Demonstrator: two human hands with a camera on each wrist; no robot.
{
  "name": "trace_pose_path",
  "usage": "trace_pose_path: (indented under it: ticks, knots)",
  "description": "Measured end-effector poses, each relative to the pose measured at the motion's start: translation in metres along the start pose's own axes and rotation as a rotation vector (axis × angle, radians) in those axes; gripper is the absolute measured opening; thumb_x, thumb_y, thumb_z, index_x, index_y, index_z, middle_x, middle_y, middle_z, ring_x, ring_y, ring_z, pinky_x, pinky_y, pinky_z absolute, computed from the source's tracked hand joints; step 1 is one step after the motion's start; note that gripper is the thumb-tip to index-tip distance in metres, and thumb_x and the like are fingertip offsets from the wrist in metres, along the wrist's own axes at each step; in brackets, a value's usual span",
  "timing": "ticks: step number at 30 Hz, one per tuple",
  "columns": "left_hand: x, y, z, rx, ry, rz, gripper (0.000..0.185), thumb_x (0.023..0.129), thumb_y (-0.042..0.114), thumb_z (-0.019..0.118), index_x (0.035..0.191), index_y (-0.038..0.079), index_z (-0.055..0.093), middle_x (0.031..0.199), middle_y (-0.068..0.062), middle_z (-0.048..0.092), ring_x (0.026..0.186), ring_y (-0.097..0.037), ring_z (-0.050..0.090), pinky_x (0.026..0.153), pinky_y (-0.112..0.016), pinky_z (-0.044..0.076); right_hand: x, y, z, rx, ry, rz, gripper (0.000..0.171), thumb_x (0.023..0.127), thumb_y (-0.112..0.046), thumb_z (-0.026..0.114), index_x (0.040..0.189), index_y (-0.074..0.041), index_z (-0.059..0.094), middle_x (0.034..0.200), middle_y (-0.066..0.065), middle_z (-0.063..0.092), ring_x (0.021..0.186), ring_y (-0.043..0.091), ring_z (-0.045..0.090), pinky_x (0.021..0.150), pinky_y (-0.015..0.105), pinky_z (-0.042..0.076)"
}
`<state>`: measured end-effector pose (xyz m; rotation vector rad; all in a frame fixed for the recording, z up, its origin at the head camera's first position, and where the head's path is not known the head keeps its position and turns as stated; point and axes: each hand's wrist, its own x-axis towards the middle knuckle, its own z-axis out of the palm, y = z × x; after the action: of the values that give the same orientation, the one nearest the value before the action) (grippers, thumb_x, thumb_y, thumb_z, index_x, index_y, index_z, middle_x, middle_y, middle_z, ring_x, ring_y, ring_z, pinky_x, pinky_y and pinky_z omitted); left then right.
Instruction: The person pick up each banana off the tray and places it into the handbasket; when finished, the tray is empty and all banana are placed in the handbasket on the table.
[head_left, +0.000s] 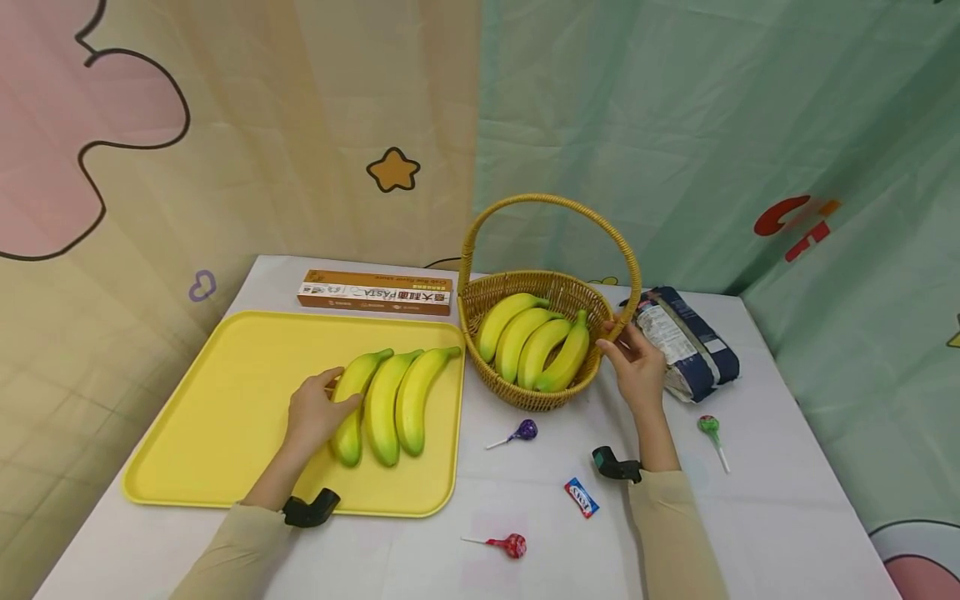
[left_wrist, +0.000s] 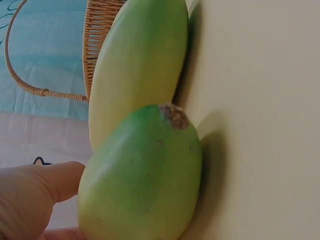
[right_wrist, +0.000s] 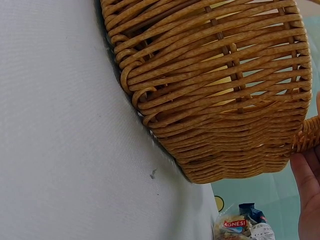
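My left hand (head_left: 318, 414) holds the leftmost banana (head_left: 348, 433) on the yellow tray (head_left: 225, 400), thumb on one side and fingers on the other. Two more bananas (head_left: 384, 417) lie just to its right. In the left wrist view the held banana's green tip (left_wrist: 142, 175) faces the camera, close to the tray surface. With my right hand (head_left: 639, 367) I grip the wicker basket (head_left: 527, 402) where its handle meets the rim on the right. Several bananas (head_left: 517, 342) sit inside it. The right wrist view shows the basket's woven side (right_wrist: 215, 100) up close.
A pasta box (head_left: 375, 292) lies behind the tray. Right of the basket is a dark blue package (head_left: 690, 342). In front are a purple lollipop (head_left: 527, 430), a red lollipop (head_left: 514, 546) and a small wrapped candy (head_left: 581, 497). A green lollipop (head_left: 708, 426) lies farther right.
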<state>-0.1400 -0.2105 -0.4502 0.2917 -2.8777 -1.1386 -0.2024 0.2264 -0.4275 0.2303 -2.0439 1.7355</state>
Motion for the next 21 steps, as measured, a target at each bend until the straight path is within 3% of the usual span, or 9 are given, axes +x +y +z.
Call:
trace_pose_path:
  ticks: [6, 10, 14, 17, 21]
  knots:
    - [0.003, 0.006, -0.004, -0.058, 0.095, -0.032, 0.059, 0.084, 0.017, 0.069, 0.136, -0.008, 0.052, 0.119, -0.031, 0.059, 0.107, -0.043, 0.057, 0.088, -0.052, 0.049, 0.0, -0.001, 0.0, -0.001, -0.003, 0.007, 0.045, 0.086, 0.008, 0.066, 0.13, 0.014, 0.054, 0.117, 0.038, 0.06, 0.106, 0.021, 0.068, 0.083, 0.014, 0.052]
    - [0.01, 0.022, -0.008, -0.126, 0.182, -0.005, 0.057, 0.085, 0.016, 0.069, 0.136, -0.004, 0.054, 0.12, -0.028, 0.059, 0.108, -0.041, 0.056, 0.09, -0.05, 0.046, 0.002, 0.005, -0.001, 0.001, 0.002, 0.018, 0.045, 0.086, 0.008, 0.066, 0.13, 0.014, 0.055, 0.118, 0.038, 0.06, 0.107, 0.025, 0.067, 0.083, 0.014, 0.052]
    - [0.02, 0.061, -0.005, -0.213, 0.223, 0.085, 0.054, 0.083, 0.016, 0.071, 0.134, 0.001, 0.058, 0.12, -0.023, 0.058, 0.106, -0.037, 0.057, 0.083, -0.042, 0.048, 0.004, 0.017, -0.004, 0.003, 0.019, 0.022, 0.045, 0.086, 0.006, 0.067, 0.129, 0.012, 0.057, 0.118, 0.036, 0.062, 0.109, 0.028, 0.067, 0.083, 0.013, 0.052]
    - [0.027, 0.099, 0.005, -0.265, 0.229, 0.193, 0.052, 0.079, 0.016, 0.072, 0.13, 0.005, 0.063, 0.114, -0.019, 0.059, 0.1, -0.032, 0.057, 0.072, -0.034, 0.048, 0.005, 0.023, -0.004, 0.004, 0.029, 0.022, 0.045, 0.086, 0.004, 0.068, 0.129, 0.01, 0.058, 0.118, 0.034, 0.063, 0.106, 0.019, 0.068, 0.083, 0.013, 0.052]
    - [0.04, 0.143, 0.03, -0.281, 0.222, 0.355, 0.05, 0.075, 0.018, 0.073, 0.123, 0.006, 0.068, 0.103, -0.017, 0.063, 0.091, -0.03, 0.057, 0.073, -0.035, 0.045, 0.005, 0.025, -0.002, 0.009, 0.032, 0.019, 0.045, 0.087, 0.003, 0.068, 0.129, 0.009, 0.058, 0.116, 0.031, 0.064, 0.101, 0.004, 0.067, 0.082, 0.014, 0.053]
